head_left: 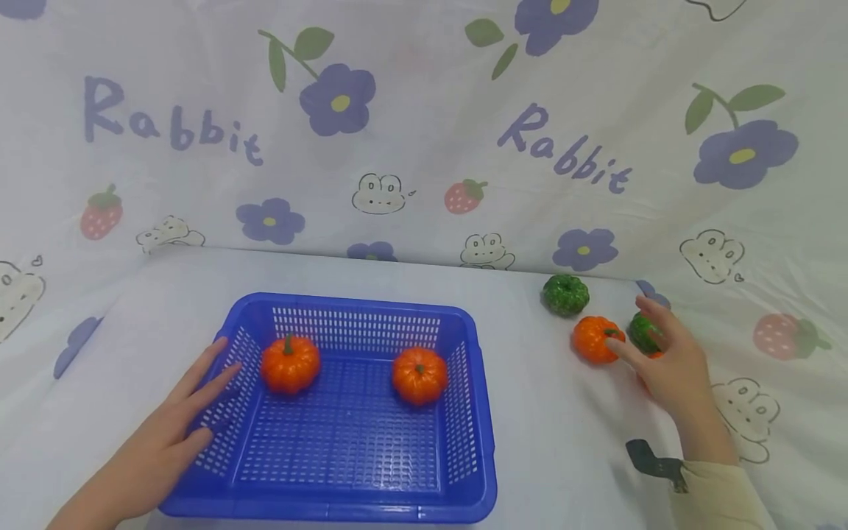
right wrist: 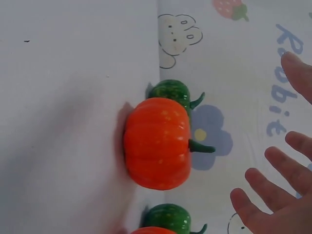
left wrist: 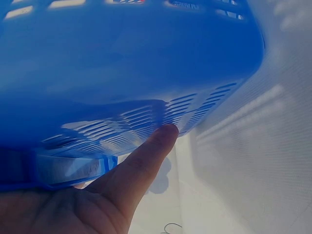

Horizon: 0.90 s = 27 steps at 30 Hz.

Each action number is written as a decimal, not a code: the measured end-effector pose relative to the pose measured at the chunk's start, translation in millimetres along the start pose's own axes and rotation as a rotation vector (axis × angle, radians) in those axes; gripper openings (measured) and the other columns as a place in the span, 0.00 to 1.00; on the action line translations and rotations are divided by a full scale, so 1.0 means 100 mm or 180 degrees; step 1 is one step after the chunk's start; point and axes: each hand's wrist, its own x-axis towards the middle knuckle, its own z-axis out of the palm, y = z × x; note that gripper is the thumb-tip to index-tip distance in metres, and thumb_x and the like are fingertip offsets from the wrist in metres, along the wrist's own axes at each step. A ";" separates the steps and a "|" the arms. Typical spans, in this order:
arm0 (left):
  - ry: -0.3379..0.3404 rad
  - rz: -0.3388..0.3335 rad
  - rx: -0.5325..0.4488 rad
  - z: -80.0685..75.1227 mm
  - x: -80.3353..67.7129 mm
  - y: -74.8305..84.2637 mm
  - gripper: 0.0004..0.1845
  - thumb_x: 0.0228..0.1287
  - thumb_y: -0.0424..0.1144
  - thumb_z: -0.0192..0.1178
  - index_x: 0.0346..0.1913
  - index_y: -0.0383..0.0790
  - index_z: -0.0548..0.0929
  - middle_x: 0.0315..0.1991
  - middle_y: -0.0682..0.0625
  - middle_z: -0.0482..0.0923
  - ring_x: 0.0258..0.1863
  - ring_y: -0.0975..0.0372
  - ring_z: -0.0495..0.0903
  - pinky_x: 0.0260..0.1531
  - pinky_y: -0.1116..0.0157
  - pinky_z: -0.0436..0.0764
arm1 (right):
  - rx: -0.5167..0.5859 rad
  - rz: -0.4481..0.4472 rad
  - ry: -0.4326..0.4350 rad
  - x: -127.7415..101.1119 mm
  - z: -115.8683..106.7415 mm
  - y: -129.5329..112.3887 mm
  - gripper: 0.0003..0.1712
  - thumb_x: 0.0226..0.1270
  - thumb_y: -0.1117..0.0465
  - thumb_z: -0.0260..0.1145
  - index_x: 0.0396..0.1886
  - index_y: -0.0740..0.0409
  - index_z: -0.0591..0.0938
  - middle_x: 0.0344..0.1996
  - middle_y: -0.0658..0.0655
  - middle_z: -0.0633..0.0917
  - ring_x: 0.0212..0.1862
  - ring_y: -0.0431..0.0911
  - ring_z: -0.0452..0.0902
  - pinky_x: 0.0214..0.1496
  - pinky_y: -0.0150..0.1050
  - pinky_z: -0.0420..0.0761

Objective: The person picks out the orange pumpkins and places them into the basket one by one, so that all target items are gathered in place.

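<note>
My left hand (head_left: 159, 442) rests with extended fingers across the left rim of a blue plastic basket (head_left: 327, 511). In the left wrist view, a finger (left wrist: 146, 156) lies against the slotted wall of the basket. Inside the basket are two small orange pumpkins, one at left (head_left: 290, 366) and another at right (head_left: 420, 376). Over at the right, my right hand (head_left: 676, 361) is spread above a group of pumpkins, holding nothing. The nearest orange pumpkin (head_left: 598, 340) sits below its thumb, beside a green one (head_left: 642, 333) partly hidden by the hand. Another green pumpkin (head_left: 566, 295) lies farther back.
A white table surface (head_left: 530, 412) lies under everything. Behind and at the right hangs a white cloth (head_left: 411, 88) printed with flowers, rabbits and lettering. In the head view, part of another orange pumpkin (head_left: 654, 355) shows under my right hand.
</note>
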 end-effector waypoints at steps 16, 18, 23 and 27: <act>0.0016 0.0037 -0.0042 0.01 0.02 -0.02 0.44 0.69 0.21 0.55 0.87 0.46 0.61 0.90 0.50 0.36 0.84 0.33 0.45 0.63 0.23 0.58 | 0.0179 0.0100 -0.0033 0.07 0.18 0.19 0.49 0.72 0.51 0.78 0.85 0.57 0.66 0.80 0.65 0.71 0.74 0.70 0.71 0.70 0.64 0.74; 0.0012 0.0031 -0.0068 0.01 0.02 -0.02 0.44 0.68 0.21 0.55 0.87 0.45 0.61 0.90 0.50 0.36 0.84 0.33 0.45 0.62 0.21 0.59 | 0.0192 0.0161 -0.0066 0.06 0.20 0.20 0.49 0.72 0.50 0.77 0.85 0.57 0.66 0.79 0.67 0.71 0.74 0.71 0.72 0.69 0.64 0.74; -0.0005 -0.0003 -0.0074 0.01 0.01 -0.02 0.44 0.68 0.21 0.55 0.87 0.44 0.61 0.90 0.49 0.36 0.84 0.32 0.45 0.61 0.20 0.60 | 0.0177 0.0300 -0.0160 0.06 0.26 0.23 0.49 0.74 0.49 0.76 0.86 0.56 0.64 0.79 0.69 0.69 0.75 0.71 0.70 0.71 0.66 0.73; 0.0004 0.0016 -0.0070 0.02 0.01 -0.03 0.44 0.68 0.21 0.54 0.87 0.45 0.61 0.90 0.50 0.36 0.84 0.34 0.45 0.63 0.22 0.59 | 0.0178 0.0371 -0.0217 0.06 0.30 0.28 0.49 0.74 0.50 0.75 0.87 0.56 0.63 0.81 0.67 0.68 0.78 0.69 0.67 0.73 0.66 0.72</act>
